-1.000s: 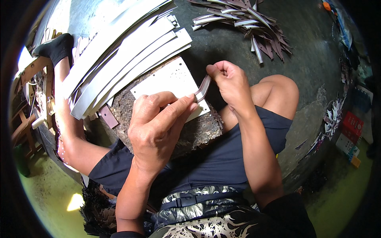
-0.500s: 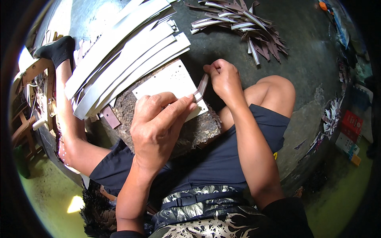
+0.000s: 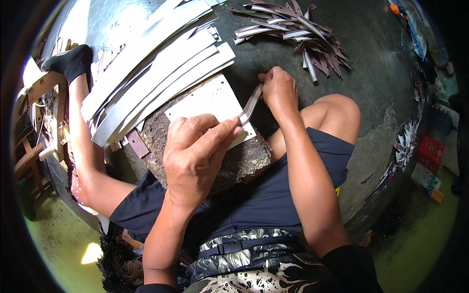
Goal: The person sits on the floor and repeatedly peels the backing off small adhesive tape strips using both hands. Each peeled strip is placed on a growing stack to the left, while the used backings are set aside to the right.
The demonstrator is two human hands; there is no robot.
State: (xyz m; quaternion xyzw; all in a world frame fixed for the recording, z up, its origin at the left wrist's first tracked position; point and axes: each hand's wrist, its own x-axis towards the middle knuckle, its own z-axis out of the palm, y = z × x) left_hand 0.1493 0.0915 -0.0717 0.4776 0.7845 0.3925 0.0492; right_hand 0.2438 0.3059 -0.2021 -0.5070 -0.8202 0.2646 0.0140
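Observation:
A narrow brown and white strip (image 3: 251,107) stretches between my two hands, bent near its lower end. My left hand (image 3: 191,151) pinches that end with thumb and forefinger, just over a white board (image 3: 198,102) that has small holes near its corners. Higher up and to the right, my right hand (image 3: 282,92) is closed on the strip's other end, its fingertips partly turned from view. The board lies on a rough, fibrous brown block (image 3: 157,133) in front of my lap. Part of the board is hidden under my left hand.
Long white strips (image 3: 161,68) lie stacked across the block's far left side. A small brown piece (image 3: 137,144) with a hole sits by the block's left edge. On the dark floor at the far right is a heap of short brown and white strips (image 3: 293,34).
My right hand has moved slightly up and to the right, and a longer stretch of the strip shows between the hands. My left hand has stayed nearly in place.

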